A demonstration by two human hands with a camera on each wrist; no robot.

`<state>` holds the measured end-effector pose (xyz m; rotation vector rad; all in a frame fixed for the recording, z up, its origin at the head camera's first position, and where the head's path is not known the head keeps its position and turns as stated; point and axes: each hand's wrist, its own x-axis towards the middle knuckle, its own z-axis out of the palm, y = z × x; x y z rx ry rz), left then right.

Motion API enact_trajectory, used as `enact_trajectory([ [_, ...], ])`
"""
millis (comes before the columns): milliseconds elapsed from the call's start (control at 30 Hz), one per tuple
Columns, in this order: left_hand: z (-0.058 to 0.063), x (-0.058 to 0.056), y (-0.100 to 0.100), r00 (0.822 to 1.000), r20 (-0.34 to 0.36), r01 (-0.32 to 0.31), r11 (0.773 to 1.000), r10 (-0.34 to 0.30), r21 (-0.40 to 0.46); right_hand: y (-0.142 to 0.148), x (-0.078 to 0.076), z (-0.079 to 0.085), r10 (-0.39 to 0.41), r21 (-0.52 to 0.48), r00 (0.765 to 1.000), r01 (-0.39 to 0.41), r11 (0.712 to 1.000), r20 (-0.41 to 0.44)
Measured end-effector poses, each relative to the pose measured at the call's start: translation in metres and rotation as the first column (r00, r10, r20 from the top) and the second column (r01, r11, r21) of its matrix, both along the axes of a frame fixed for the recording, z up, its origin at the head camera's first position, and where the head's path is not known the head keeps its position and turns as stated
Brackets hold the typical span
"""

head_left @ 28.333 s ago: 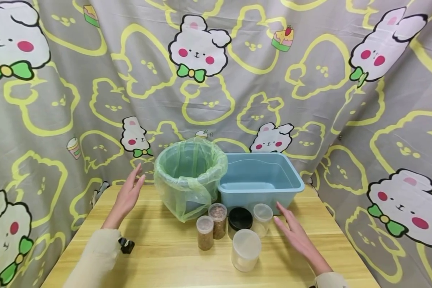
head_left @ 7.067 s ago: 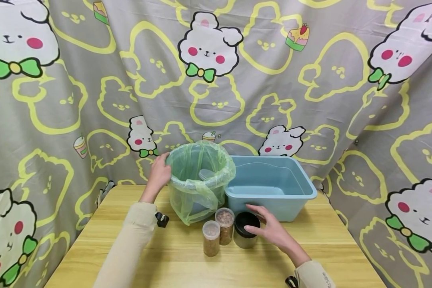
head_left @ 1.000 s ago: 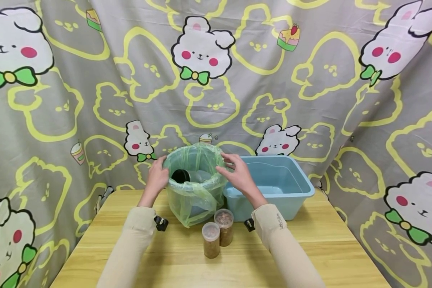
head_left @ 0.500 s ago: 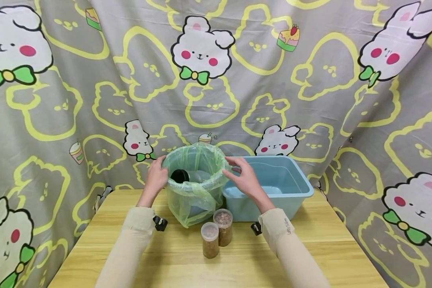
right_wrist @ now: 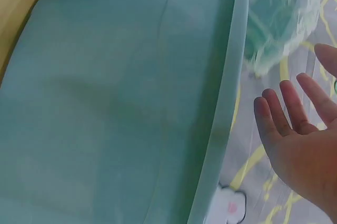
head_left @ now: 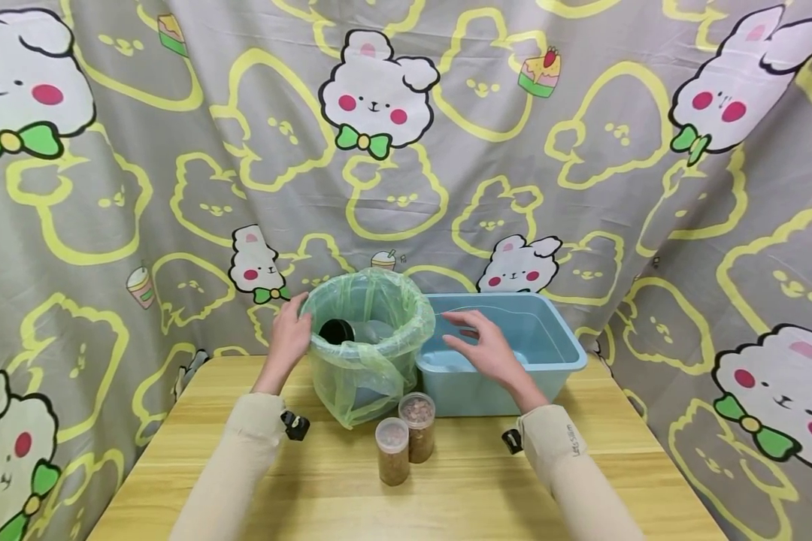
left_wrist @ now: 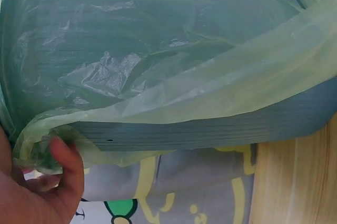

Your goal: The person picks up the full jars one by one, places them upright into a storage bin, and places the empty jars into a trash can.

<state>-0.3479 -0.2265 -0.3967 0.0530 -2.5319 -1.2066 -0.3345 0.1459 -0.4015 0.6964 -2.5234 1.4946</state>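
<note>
A round blue trash can [head_left: 372, 368] stands at the table's centre-left, its rim covered by a pale green plastic bag [head_left: 406, 330]. My left hand [head_left: 291, 330] grips its left rim; the left wrist view shows the fingers [left_wrist: 68, 166] curled at the bag-covered edge. Inside the can lie a black-lidded jar [head_left: 337, 331] and a clear plastic container [head_left: 374, 330], partly hidden. My right hand [head_left: 489, 353] hovers over the blue rectangular tub [head_left: 501, 391], fingers spread and holding nothing. In front of the can stand two clear-lidded jars of brownish bits, a shorter one [head_left: 392, 452] and a taller one [head_left: 416, 428].
The wooden table [head_left: 352, 503] extends in front of the jars and to both sides. A patterned grey curtain [head_left: 392, 180] hangs close behind the can and tub and along both sides. The tub stands right beside the can.
My right hand has moved right, from the can's rim to over the tub. Since the older frames, the black-lidded jar and the clear containers have left the table; the jar now lies in the can.
</note>
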Motion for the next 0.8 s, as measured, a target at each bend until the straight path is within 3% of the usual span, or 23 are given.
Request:
enact_trajectory([
  [167,-0.002,0.009,0.001,0.995,-0.069,-0.075,0.994,0.069,-0.083,0.034,0.000,-0.004,-0.046,-0.006,0.999,0.046,0.999,0.004],
  [300,-0.001,0.020,0.007,0.981,-0.175,-0.107,0.989,0.088,-0.105,0.065,-0.001,-0.004,-0.111,0.015,0.994,0.111,0.994,0.001],
  [400,-0.003,0.032,0.013,0.951,-0.284,-0.152,0.983,0.118,-0.101,0.087,-0.002,-0.003,-0.165,0.035,0.986,0.165,0.986,-0.008],
  [533,-0.013,0.052,0.023,0.891,-0.431,-0.176,0.983,0.139,-0.047,0.114,-0.005,-0.004,-0.241,0.037,0.970,0.241,0.970,-0.025],
  [633,-0.022,0.069,0.030,0.853,-0.518,-0.102,0.994,0.071,-0.032,0.132,-0.007,-0.004,-0.301,0.006,0.953,0.301,0.954,-0.035],
  [800,-0.043,0.091,0.041,0.801,-0.580,0.105,0.988,-0.151,-0.113,0.158,-0.008,-0.005,-0.381,-0.020,0.924,0.381,0.924,-0.021],
])
